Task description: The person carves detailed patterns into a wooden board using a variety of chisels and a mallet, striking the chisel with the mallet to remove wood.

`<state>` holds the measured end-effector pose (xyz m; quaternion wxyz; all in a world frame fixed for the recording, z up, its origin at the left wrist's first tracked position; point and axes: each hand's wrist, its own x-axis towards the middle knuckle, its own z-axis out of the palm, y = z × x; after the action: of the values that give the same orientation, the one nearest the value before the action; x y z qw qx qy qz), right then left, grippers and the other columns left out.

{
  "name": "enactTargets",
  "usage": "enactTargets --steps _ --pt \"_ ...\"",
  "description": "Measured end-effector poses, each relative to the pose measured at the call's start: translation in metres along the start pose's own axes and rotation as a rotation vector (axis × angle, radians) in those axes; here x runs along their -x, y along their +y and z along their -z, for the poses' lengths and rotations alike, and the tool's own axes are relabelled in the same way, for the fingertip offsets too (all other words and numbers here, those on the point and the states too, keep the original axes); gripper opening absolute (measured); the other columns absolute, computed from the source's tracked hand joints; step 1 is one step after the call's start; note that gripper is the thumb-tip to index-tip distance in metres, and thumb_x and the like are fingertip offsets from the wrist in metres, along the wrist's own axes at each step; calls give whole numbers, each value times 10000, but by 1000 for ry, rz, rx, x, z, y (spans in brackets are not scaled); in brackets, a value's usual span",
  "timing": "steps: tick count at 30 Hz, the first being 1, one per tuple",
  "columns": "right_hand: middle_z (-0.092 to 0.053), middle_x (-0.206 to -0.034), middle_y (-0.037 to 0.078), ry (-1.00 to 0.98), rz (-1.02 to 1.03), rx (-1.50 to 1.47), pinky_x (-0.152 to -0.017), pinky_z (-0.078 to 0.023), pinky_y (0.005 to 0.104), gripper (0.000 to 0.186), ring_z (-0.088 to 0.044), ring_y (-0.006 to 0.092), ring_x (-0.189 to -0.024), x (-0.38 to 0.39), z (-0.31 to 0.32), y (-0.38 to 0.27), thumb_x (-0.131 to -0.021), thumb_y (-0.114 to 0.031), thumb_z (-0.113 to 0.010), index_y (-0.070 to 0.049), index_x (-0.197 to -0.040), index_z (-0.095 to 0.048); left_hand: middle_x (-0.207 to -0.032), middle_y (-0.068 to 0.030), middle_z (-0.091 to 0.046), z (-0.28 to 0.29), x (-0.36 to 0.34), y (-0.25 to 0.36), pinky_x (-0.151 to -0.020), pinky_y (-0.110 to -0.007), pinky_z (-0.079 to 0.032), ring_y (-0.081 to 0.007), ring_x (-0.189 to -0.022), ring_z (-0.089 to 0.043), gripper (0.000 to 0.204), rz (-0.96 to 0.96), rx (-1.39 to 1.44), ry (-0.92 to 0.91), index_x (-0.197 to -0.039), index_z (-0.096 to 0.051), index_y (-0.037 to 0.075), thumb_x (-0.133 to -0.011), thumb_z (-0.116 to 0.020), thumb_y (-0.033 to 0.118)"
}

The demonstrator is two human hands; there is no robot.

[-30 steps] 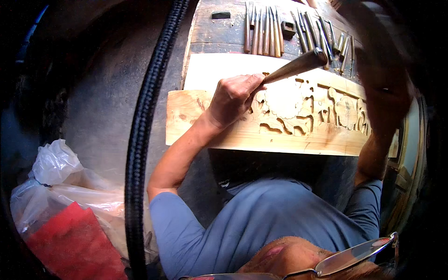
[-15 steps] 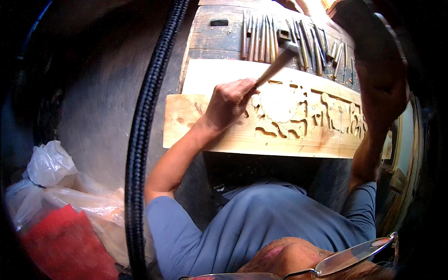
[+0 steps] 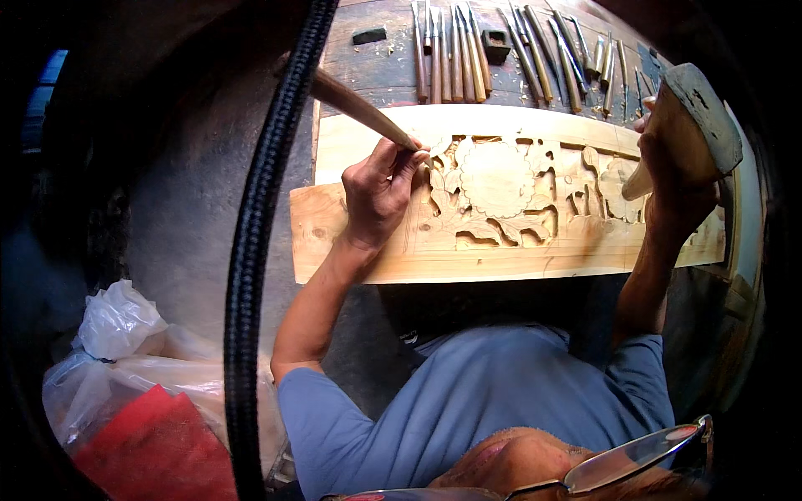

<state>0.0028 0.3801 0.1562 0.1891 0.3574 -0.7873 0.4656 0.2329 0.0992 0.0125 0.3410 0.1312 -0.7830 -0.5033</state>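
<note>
My left hand (image 3: pixel 376 192) grips a wooden-handled chisel (image 3: pixel 359 108) by its lower end, resting on the pale carved board (image 3: pixel 501 184) just left of a scalloped round shape; the handle tilts up to the left. The board bears cut-out openings and pencilled outlines. My right hand (image 3: pixel 672 188), partly shadowed, is closed round a mallet (image 3: pixel 689 117) with a heavy, worn head, held over the board's right end, its handle pointing down-left.
Several chisels (image 3: pixel 459 58) lie in rows along the back of the worn bench, beside small dark blocks (image 3: pixel 368 35). A black braided cable (image 3: pixel 259 242) crosses the view. At lower left sit a plastic bag (image 3: pixel 121 326) and a red sheet (image 3: pixel 154 451).
The chisel's handle has swung from leaning right to leaning left, and my left hand has turned with it. The mallet in my right hand has come lower from its raised, blurred position.
</note>
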Motion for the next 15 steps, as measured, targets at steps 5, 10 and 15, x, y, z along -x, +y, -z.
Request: enactTargets --steps 5,10,15 --pt "-797 -1201 172 -30 -63 -134 -944 -663 377 585 -787 253 -1083 16 -2 15 -819 -195 -983 1 -1304 -723 -1022 -121 -835 -1 -1 2 -799 -285 -656 -181 -966 -820 208 -8 12 -71 -1211 -722 -12 -1006 -757 -3" --pt "-805 -1166 181 -54 -74 -218 -915 -671 365 533 -800 258 -1049 23 -8 12 -825 -167 -975 13 -1270 -743 -1030 -118 -833 -2 -3 4 -832 -295 -667 -208 -1008 -824 233 -40 12 -107 -1224 -721 -7 -995 -763 -10" --pt "-806 -1145 180 -35 -32 -78 -906 -675 366 504 -802 272 -1047 27 -8 14 -845 -172 -963 16 -1254 -737 -1038 -115 -835 -4 -3 3 -848 -298 -665 -193 -1001 -821 235 -30 35 -124 -1223 -727 -2 -991 -763 -20"
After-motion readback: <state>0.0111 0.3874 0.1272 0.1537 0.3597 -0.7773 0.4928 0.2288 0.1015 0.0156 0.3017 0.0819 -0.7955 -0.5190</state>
